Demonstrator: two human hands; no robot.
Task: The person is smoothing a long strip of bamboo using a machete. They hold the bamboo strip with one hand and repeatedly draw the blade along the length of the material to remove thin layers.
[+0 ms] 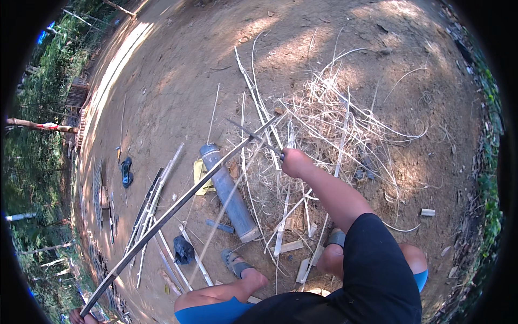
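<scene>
Bamboo strip (178, 202) held by both hands, knife (253, 136) against it.

One grey pipe (228, 190), two sandals (236, 264)

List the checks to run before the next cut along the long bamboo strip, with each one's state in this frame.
1. Right hand grips the knife: ok.
2. Blade meets the long bamboo strip: ok.
3. Left hand holds the strip's far end: cannot tell, at the picture's edge.
4. Strip rests across the grey pipe: ok.
5. Sandalled foot away from the blade: ok.
6. Shavings pile clear of the cutting point: not ok.
</scene>
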